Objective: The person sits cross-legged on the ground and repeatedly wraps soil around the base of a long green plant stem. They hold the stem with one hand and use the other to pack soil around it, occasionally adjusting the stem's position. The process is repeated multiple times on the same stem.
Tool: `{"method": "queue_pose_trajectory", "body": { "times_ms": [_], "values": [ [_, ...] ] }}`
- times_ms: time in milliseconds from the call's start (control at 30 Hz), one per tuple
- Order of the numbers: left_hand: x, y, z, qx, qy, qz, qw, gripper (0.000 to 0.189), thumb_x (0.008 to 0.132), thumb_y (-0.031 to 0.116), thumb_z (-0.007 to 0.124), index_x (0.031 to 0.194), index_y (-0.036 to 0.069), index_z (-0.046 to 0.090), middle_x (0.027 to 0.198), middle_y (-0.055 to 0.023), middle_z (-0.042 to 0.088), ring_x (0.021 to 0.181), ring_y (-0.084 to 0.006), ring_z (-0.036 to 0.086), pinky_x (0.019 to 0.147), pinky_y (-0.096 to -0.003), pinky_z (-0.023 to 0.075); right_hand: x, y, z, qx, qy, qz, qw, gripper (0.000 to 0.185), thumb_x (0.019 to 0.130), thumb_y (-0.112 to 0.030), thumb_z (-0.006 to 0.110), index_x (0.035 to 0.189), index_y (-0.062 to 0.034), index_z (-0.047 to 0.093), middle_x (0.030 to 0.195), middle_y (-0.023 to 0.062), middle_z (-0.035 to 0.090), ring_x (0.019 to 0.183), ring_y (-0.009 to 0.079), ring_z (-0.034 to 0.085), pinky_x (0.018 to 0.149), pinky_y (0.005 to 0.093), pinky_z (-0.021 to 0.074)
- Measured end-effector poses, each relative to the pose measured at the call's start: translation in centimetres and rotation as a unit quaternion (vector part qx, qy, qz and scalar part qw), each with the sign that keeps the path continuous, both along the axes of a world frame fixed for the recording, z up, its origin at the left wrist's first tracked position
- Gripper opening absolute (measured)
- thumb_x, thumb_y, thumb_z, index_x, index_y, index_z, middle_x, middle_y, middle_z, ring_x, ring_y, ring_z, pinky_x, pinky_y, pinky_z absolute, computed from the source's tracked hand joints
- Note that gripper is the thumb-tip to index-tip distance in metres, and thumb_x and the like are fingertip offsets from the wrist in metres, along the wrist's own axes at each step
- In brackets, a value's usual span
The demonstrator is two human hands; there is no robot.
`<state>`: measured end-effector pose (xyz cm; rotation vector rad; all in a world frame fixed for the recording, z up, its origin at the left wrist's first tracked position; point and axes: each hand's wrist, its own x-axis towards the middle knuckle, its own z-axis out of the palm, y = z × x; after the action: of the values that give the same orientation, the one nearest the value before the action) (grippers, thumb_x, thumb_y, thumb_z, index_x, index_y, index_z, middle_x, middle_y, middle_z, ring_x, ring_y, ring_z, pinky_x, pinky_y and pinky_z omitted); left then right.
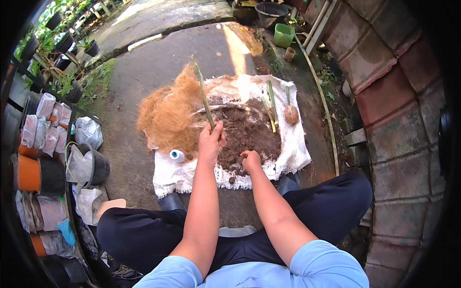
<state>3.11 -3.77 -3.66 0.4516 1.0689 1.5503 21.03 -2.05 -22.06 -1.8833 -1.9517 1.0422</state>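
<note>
My left hand [213, 138] grips the lower end of a long, slender green plant cutting [204, 93], which points up and away from me. Over the near part of the dark soil [245, 126] is my right hand [251, 161], its fingers curled; whether something small is pinched there is hidden. The soil lies on a frayed white woven sack [297, 151]. A heap of brown coconut fibre [169, 111] covers the sack's left side, with a white thread spool [177, 155] near it. Two green cuttings [273, 102] rest at the right beside a fibre-wrapped ball [291, 114] with a green stem.
At left, a rack holds bagged bundles [45, 106], and a dark bucket [99, 165] stands by it. A hose-like pole [320, 90] runs along the right, near stacked roof tiles [396, 162]. A green container [283, 35] and a black basin [271, 15] are farther back.
</note>
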Motion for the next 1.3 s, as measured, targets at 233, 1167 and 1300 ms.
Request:
{"method": "queue_pose_trajectory", "body": {
  "times_ms": [233, 1167, 1300],
  "values": [
    [0.1, -0.8, 0.7, 0.011, -0.032, -0.007, 0.999, 0.010, 0.104, 0.020, 0.064, 0.102, 0.012, 0.059, 0.068, 0.0017, 0.052, 0.056, -0.0087, 0.046, 0.052, -0.0256, 0.0371, -0.1, -1.6, -0.8, -0.019, -0.050, 0.033, 0.998, 0.045, 0.072, -0.005, 0.085, 0.112, -0.0121, 0.068, 0.111, 0.0157, 0.062, 0.110, 0.0372, 0.063, 0.095, 0.0451, 0.0528],
    [-0.8, -0.6, 0.6, 0.054, -0.099, -0.041, 0.993, 0.025, 0.100, 0.040, 0.053, 0.098, 0.015, 0.056, 0.077, -0.0009, 0.055, 0.065, -0.0147, 0.049, 0.063, -0.0317, 0.0397, -0.9, 4.8, 7.9, -0.104, 0.334, -0.106, 0.931, 0.033, 0.071, -0.004, 0.089, 0.099, -0.0012, 0.070, 0.092, 0.0072, 0.073, 0.078, 0.0119, 0.068, 0.068, 0.0286, 0.0550],
    [-1.2, -1.0, 0.4, 0.065, -0.119, -0.031, 0.990, 0.025, 0.101, 0.039, 0.052, 0.097, 0.015, 0.057, 0.078, -0.0012, 0.058, 0.064, -0.0139, 0.050, 0.062, -0.0309, 0.0398, -1.4, 4.7, 9.3, -0.129, 0.429, -0.101, 0.888, 0.034, 0.080, -0.001, 0.086, 0.107, -0.0005, 0.065, 0.092, 0.0080, 0.072, 0.078, 0.0141, 0.070, 0.067, 0.0271, 0.0567]
  ]
}}
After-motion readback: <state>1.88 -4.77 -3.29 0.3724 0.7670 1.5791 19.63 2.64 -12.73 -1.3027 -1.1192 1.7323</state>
